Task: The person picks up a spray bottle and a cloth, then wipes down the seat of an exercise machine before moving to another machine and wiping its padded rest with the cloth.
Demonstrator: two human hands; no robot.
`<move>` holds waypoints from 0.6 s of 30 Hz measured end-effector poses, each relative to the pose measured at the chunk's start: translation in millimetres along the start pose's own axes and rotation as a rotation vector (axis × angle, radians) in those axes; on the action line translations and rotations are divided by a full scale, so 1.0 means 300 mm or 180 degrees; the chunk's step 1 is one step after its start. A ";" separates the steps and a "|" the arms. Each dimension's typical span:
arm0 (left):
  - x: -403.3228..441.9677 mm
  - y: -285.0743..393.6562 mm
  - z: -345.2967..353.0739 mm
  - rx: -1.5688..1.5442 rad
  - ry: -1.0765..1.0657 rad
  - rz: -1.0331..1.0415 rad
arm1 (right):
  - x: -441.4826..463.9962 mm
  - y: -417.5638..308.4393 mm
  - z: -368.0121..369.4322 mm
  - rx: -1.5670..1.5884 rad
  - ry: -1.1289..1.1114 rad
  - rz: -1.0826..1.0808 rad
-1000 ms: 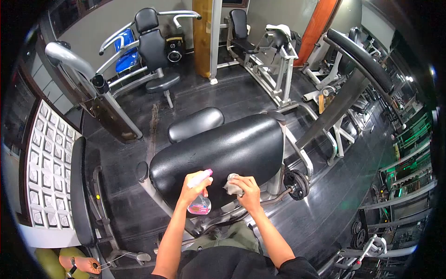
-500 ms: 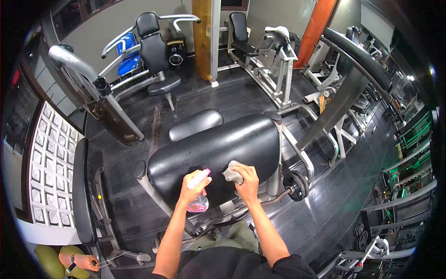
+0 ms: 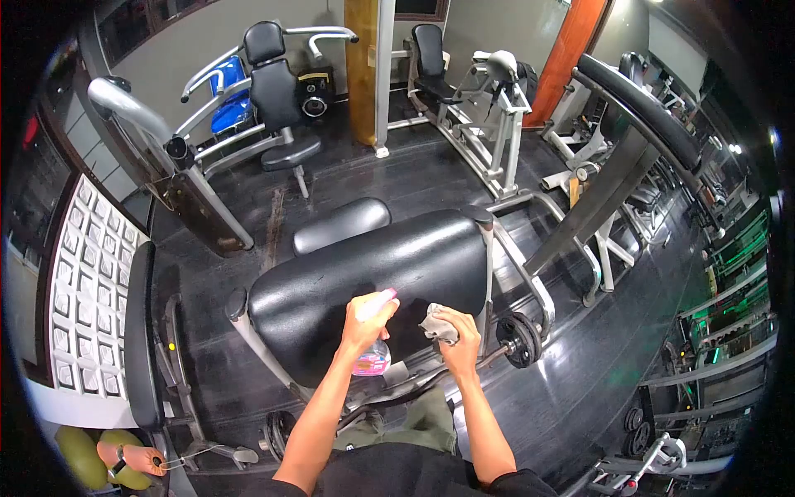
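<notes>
Floor point(image 3: 588, 364) is stretching past the edges of the pad point(image 3: 356, 272). Left fingers point(image 3: 384, 314) are gripping a pink-labelled bottle point(image 3: 371, 363), right fingers point(image 3: 461, 320) a crumpled cloth point(image 3: 436, 325).

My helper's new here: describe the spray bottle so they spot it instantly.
Find the big black pad in the middle of the view. Over its near edge, the left hand grips the spray bottle. Its pink nozzle and pink label set it apart from the grey cloth in the right hand.
</notes>
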State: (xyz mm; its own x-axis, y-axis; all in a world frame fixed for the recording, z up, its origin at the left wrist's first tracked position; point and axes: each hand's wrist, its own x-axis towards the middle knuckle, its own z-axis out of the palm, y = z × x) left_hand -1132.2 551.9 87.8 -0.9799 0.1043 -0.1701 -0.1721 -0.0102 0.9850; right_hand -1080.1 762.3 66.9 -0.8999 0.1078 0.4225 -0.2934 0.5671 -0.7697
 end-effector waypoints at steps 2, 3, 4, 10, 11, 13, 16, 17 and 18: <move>0.016 -0.016 0.000 -0.0008 0.0001 0.0054 | 0.037 0.010 -0.002 0.0061 0.0088 -0.0094; 0.018 -0.024 -0.006 -0.0019 0.0003 0.0116 | 0.064 0.010 0.002 0.0076 0.0073 -0.0091; 0.014 -0.019 -0.011 -0.0022 0.0016 0.0129 | 0.100 0.005 0.008 0.0086 0.0116 -0.0109; 0.023 -0.046 -0.031 -0.0516 0.0054 0.0146 | 0.250 0.024 0.137 -0.0179 0.0039 -0.0463; 0.020 -0.051 -0.033 -0.0591 0.0055 0.0165 | 0.232 0.017 0.148 -0.0189 0.0008 -0.0459; 0.017 -0.060 -0.041 -0.0610 0.0037 0.0158 | 0.181 0.048 0.144 -0.0140 -0.0380 -0.0762; 0.016 -0.072 -0.048 -0.0583 0.0023 0.0148 | 0.113 0.102 0.096 -0.0257 -0.0894 -0.1135; 0.013 -0.077 -0.051 -0.0531 0.0015 0.0116 | 0.108 0.115 0.071 -0.0261 -0.0993 -0.1123; 0.008 -0.077 -0.051 -0.0548 0.0014 0.0141 | 0.129 0.129 0.049 -0.0405 -0.1024 -0.1155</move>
State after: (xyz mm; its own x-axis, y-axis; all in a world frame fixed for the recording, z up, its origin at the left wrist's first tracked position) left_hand -1132.1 537.2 64.1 -0.9873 0.0957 -0.1271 -0.1431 -0.1850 0.9723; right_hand -1131.1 776.3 46.5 -0.8070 -0.3608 0.4676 -0.5823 0.6187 -0.5275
